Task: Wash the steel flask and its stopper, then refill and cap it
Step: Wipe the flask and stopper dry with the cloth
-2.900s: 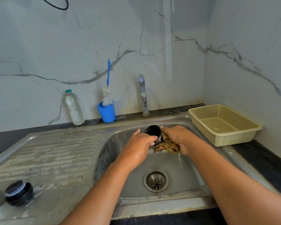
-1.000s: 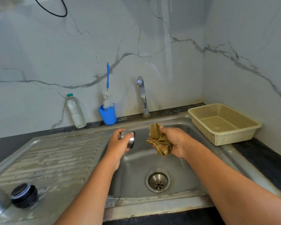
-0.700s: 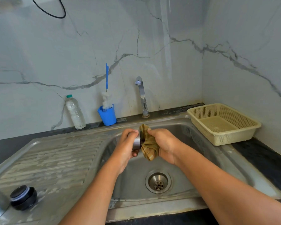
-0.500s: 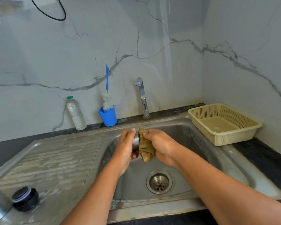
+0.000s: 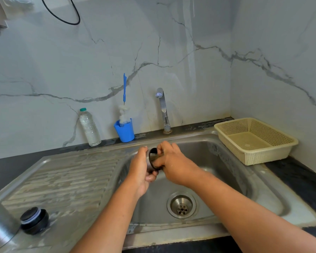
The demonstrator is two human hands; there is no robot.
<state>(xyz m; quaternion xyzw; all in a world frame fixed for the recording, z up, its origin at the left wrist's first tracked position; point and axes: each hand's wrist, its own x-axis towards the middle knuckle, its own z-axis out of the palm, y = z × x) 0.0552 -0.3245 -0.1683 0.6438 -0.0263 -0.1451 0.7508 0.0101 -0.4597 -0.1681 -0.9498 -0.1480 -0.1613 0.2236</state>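
Over the sink basin (image 5: 226,172), my left hand (image 5: 140,170) grips a small steel cup-shaped cap (image 5: 152,158) with a black inside, its mouth turned to the right. My right hand (image 5: 173,163) holds an olive cloth (image 5: 156,157) and pushes it into the cap's mouth; most of the cloth is hidden by the fingers. The black stopper (image 5: 34,220) sits on the drainboard at the lower left. Beside it, the steel flask (image 5: 0,223) stands at the left frame edge, only partly in view.
A tap (image 5: 162,110) stands behind the basin, with no water running. A blue cup holding a bottle brush (image 5: 124,128) and a plastic water bottle (image 5: 89,126) stand along the back wall. A beige plastic basket (image 5: 254,141) sits on the counter at the right. The drain (image 5: 181,207) lies below my hands.
My hands came together from apart. The cloth, earlier hanging loose from my right hand, is now pushed into the cap that my left hand holds.
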